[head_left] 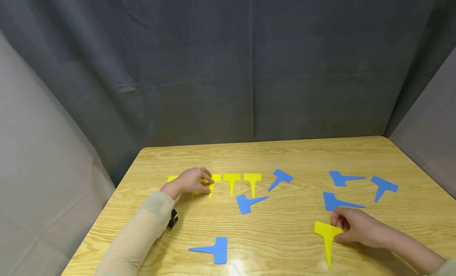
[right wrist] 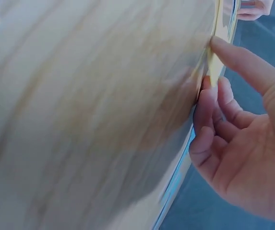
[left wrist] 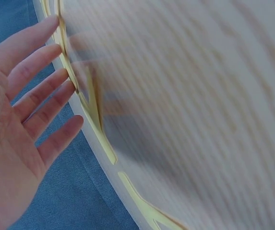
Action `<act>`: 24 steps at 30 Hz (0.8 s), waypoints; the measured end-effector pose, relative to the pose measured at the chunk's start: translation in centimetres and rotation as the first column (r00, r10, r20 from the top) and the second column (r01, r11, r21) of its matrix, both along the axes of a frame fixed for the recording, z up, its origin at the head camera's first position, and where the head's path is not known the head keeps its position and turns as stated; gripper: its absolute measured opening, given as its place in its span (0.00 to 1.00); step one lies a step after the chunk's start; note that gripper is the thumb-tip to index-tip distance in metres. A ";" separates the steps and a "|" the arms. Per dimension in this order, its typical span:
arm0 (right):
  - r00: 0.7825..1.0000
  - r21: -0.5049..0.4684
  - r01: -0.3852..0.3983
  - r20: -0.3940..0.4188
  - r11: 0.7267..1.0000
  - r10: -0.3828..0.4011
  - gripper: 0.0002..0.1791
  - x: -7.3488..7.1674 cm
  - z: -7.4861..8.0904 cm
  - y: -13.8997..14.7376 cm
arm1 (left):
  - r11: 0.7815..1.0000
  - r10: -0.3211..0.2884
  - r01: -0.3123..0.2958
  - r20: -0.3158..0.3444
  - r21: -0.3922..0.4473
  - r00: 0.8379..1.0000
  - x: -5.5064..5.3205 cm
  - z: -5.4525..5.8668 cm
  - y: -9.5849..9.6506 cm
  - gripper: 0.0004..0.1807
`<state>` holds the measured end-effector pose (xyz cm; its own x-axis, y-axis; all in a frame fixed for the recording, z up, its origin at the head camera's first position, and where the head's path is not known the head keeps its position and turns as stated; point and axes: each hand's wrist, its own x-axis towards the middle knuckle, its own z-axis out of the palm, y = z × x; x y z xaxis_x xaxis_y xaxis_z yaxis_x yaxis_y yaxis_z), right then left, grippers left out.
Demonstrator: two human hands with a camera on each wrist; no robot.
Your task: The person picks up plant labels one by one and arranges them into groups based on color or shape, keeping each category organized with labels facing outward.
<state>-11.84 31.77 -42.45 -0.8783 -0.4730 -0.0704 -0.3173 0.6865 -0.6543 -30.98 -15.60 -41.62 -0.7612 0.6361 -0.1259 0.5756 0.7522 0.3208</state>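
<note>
My right hand (head_left: pixel 363 228) pinches one side of the head of a yellow T-shaped plant label (head_left: pixel 327 231), its pointed stem toward the near edge. In the right wrist view, thumb and fingers meet on that yellow label (right wrist: pixel 215 69). At the left, my left hand (head_left: pixel 190 180) reaches over a row of yellow plant labels (head_left: pixel 232 178), partly covering some of them. Its fingers are extended and spread in the left wrist view, fingertips right at the yellow labels (left wrist: pixel 95 100). A blue plant label (head_left: pixel 331 201) lies just beyond my right hand.
Several more blue labels lie scattered: one (head_left: pixel 220 250) near the front, one (head_left: pixel 244 204) below the row, one (head_left: pixel 282 176) right of it, others (head_left: pixel 384 186) at the right. The wooden table (head_left: pixel 285 149) ends against a dark curtain (head_left: pixel 199 70).
</note>
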 end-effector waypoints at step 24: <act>0.963 -0.341 -0.208 0.093 0.917 0.253 0.18 -6.8 3.8 -1.3 | 1.000 0.003 -0.003 -0.003 0.010 1.000 0.2 0.1 0.1 0.19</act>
